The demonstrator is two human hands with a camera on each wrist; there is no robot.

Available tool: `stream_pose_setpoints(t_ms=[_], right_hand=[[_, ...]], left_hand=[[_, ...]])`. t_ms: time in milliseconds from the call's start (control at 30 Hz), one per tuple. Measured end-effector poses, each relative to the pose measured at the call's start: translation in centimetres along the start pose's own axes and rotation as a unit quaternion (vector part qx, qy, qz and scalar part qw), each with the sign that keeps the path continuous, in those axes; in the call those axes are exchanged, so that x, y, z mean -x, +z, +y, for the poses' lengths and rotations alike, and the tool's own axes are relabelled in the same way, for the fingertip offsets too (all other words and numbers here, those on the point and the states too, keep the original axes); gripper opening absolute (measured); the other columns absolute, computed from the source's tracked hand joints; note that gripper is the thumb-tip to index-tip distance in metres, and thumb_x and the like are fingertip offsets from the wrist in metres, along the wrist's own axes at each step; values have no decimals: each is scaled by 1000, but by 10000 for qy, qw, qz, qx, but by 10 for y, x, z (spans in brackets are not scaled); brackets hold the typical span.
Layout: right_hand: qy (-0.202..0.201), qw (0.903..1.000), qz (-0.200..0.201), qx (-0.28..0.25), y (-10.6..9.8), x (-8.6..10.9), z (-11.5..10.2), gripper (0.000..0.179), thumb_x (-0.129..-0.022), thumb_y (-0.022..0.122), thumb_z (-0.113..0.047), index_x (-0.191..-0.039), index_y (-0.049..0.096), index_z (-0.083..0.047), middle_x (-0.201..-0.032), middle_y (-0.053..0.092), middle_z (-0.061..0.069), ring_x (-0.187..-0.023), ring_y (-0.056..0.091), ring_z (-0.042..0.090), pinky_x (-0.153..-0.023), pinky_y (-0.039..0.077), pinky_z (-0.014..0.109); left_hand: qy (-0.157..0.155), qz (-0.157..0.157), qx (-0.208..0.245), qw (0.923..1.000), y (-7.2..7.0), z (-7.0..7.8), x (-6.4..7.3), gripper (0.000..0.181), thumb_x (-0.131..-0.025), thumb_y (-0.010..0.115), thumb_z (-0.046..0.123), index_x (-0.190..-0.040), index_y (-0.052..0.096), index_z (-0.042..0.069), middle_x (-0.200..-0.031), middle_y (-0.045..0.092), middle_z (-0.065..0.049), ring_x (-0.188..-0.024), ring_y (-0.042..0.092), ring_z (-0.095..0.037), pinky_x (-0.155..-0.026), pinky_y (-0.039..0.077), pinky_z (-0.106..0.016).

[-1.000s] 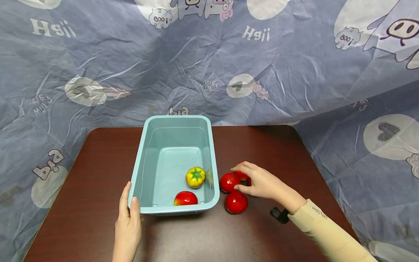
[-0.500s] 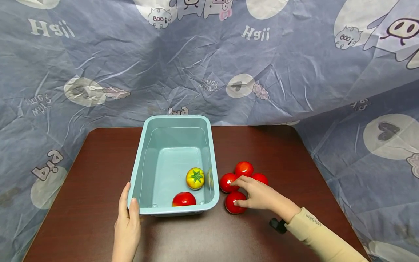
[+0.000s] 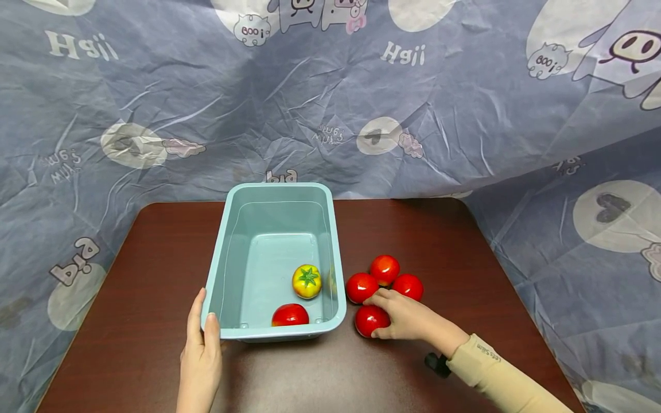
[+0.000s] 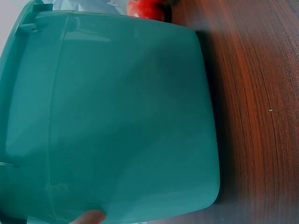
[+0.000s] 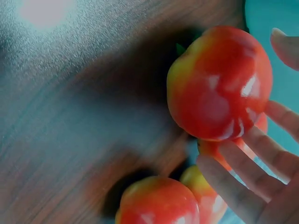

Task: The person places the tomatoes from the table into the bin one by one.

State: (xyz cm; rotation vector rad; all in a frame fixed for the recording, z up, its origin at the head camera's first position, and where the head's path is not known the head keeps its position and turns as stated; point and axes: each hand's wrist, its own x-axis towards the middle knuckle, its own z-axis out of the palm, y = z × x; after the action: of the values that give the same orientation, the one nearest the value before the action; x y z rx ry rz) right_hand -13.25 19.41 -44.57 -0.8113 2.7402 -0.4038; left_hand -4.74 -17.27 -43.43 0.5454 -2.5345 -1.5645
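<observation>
In the head view my left hand [image 3: 200, 350] holds the near left corner of a light blue plastic bin [image 3: 338, 258], thumb at the front and fingers along the left side. The left wrist view shows a fingertip [image 4: 91, 216] against the bin's outer wall [image 4: 131, 112]. My right hand [image 3: 405, 315] is at the nearest red tomato [image 3: 369, 320], fingers spread beside it and thumb apart from it in the right wrist view. This tomato [image 5: 219, 84] is glossy, yellowish near its green stem. Inside the bin are a yellow tomato [image 3: 307, 281] with a green star-shaped top and a red tomato [image 3: 290, 315].
Right of the bin, more red tomatoes sit close together: one beside the wall [image 3: 362, 288], one farther back [image 3: 384, 269], one to the right [image 3: 408, 286]. The dark brown table [image 3: 124, 310] ends at a patterned grey-blue cloth [image 3: 206, 103].
My right hand has come nearer and down from the farther tomatoes to the nearest one, uncovering the others. The left hand stays at the bin's corner.
</observation>
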Motion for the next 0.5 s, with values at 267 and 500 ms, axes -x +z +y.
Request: stream_pose_setpoints(t_ms=[267,500], right_hand=[[-65,9999,-83,-43,9,0,-1,55,-74,84,-24,-123,63,-12,-123,60,5,-106,60,26,-87,54,44],[-23,9998,-210,0,20,3,-3,60,-72,86,-25,-125,63,-12,-118,59,3,-101,61,24,-85,54,41]], left_hand=[[8,-6,25,10000,1,1,1,52,-107,34,36,-157,20,37,-144,50,-20,-100,62,-22,-72,48,-22],[-3,-5,99,10000,1,1,2,52,-107,33,36,-157,19,38,-144,49,-21,-108,60,-32,-72,47,-21]])
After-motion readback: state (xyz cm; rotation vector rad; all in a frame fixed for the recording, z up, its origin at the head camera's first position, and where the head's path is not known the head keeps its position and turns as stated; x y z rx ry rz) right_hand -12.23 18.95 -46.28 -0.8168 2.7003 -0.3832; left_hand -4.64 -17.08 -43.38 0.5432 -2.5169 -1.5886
